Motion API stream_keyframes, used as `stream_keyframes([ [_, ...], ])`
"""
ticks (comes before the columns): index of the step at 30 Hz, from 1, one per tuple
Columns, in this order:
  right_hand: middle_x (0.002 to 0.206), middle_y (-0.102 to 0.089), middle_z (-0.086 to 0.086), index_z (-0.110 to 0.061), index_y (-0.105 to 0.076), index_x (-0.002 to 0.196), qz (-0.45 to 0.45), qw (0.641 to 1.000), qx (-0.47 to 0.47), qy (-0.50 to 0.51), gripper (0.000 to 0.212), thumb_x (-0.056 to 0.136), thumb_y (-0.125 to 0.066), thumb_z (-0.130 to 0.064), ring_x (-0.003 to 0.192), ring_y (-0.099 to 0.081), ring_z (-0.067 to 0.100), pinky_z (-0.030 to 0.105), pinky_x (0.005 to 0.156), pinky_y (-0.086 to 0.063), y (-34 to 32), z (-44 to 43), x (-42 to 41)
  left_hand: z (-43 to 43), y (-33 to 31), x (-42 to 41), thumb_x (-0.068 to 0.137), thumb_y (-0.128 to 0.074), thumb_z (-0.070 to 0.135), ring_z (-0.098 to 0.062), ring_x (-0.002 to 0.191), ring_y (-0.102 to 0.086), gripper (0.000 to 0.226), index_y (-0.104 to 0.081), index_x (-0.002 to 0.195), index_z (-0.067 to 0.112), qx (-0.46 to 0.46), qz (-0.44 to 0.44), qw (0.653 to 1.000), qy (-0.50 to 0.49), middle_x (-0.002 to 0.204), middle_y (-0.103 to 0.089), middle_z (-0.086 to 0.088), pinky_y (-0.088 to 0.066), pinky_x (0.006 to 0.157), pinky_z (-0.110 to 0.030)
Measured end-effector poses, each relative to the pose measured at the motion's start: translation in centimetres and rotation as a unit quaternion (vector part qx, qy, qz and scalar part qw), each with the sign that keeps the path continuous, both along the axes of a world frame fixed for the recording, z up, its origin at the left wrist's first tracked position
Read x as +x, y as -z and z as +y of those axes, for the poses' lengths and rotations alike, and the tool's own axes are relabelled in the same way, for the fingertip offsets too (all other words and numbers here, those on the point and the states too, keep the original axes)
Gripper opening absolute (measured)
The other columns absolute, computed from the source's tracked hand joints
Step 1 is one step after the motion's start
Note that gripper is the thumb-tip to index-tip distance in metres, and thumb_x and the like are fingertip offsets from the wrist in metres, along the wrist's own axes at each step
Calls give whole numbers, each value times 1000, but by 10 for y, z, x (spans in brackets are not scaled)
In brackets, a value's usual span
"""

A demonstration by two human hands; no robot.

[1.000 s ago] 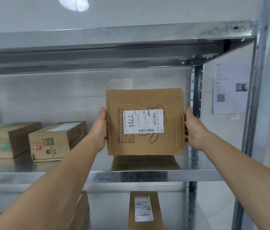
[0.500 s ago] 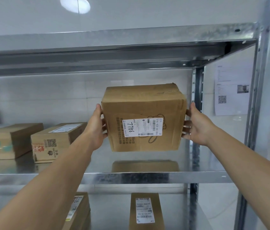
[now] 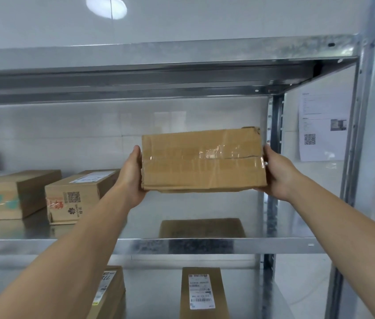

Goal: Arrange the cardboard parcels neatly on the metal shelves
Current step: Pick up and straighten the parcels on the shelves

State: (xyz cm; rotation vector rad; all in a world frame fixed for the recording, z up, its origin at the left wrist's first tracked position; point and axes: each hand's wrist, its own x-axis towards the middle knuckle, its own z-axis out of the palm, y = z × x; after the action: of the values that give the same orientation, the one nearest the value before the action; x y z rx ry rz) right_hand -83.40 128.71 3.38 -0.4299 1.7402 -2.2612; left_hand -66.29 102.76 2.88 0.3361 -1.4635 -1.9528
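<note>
I hold a brown cardboard parcel [image 3: 202, 161] in the air above the right end of the middle metal shelf [image 3: 204, 246]. Its taped side faces me and its white label is out of sight. My left hand [image 3: 133, 173] grips its left end and my right hand [image 3: 276, 173] grips its right end. The parcel's reflection shows on the shelf below it. Two other parcels stand on the same shelf to the left: one with a QR code and flower print [image 3: 78, 195], one with green marks [image 3: 9, 194].
The upper shelf [image 3: 158, 56] runs close above. The steel uprights [image 3: 274, 157] stand right of the parcel. On the lower shelf lie a labelled parcel [image 3: 202, 293] and another [image 3: 110, 291]. A printed sheet [image 3: 322, 127] hangs on the right wall.
The parcel has been lifted off the shelf and tipped back, so its label turned down out of sight and the taped side now faces me. Both hands stayed on its ends.
</note>
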Motion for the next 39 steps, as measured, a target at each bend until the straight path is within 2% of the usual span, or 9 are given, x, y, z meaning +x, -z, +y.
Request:
stream_keyframes([
  [2,123,-73,13,-21,-70,127,-4,1000,-5,-5,50,102,-49,-59,108,-73,35,59,94,-57,1,-3,-1,4,1,1,105,-39,54,-23,95,-75,48,-75,112,24,-2,-13,1000,3,106,-78,-3,-57,85,-41],
  [5,112,-78,7,-24,-75,117,0,1000,-7,-23,42,102,-53,-57,100,-76,32,56,87,-60,1,-8,7,5,2,1,104,-44,43,-22,77,-77,40,-77,94,22,-21,-33,999,3,94,-79,-3,-56,72,-38],
  [10,99,-80,5,-25,-76,104,11,999,-6,-47,34,105,-52,-49,81,-78,26,45,69,-64,4,-9,11,5,5,3,103,-46,42,-23,82,-76,38,-77,93,21,-35,-56,998,17,98,-79,-4,-56,74,-38],
  [13,98,-80,5,-26,-76,101,18,998,-5,-52,31,104,-53,-46,80,-78,26,46,72,-63,6,-11,12,3,8,3,102,-46,42,-24,87,-75,37,-77,97,21,-28,-64,997,19,101,-79,-4,-57,75,-38],
  [17,98,-80,6,-25,-77,99,18,998,-6,-54,34,105,-51,-46,82,-78,28,49,78,-62,13,-13,12,3,15,2,102,-47,41,-23,81,-76,37,-78,93,21,-16,-68,997,21,98,-79,-4,-57,73,-38],
  [25,99,-80,6,-24,-77,100,12,998,-16,-63,33,105,-51,-44,82,-78,27,47,78,-61,18,-15,13,1,17,1,102,-49,41,-21,73,-76,37,-77,88,21,-18,-75,997,17,91,-79,-4,-56,69,-36],
  [34,95,-80,5,-22,-78,96,13,999,-3,-45,36,106,-50,-44,79,-78,26,46,76,-60,19,-13,14,5,14,2,104,-44,41,-21,73,-77,41,-77,89,20,-31,-88,995,15,90,-79,-4,-56,72,-38],
  [36,103,-79,7,-22,-78,103,15,999,2,-32,33,106,-51,-40,90,-77,29,49,82,-61,22,-12,11,5,16,4,104,-44,41,-24,86,-76,41,-78,93,20,-39,-95,995,14,99,-79,-6,-58,84,-42],
  [39,126,-72,13,-20,-73,122,15,1000,16,5,33,105,-47,-32,116,-68,37,56,99,-56,27,-11,3,2,18,6,104,-42,40,-27,101,-73,40,-77,99,21,-41,-98,994,7,104,-79,-6,-54,98,-46],
])
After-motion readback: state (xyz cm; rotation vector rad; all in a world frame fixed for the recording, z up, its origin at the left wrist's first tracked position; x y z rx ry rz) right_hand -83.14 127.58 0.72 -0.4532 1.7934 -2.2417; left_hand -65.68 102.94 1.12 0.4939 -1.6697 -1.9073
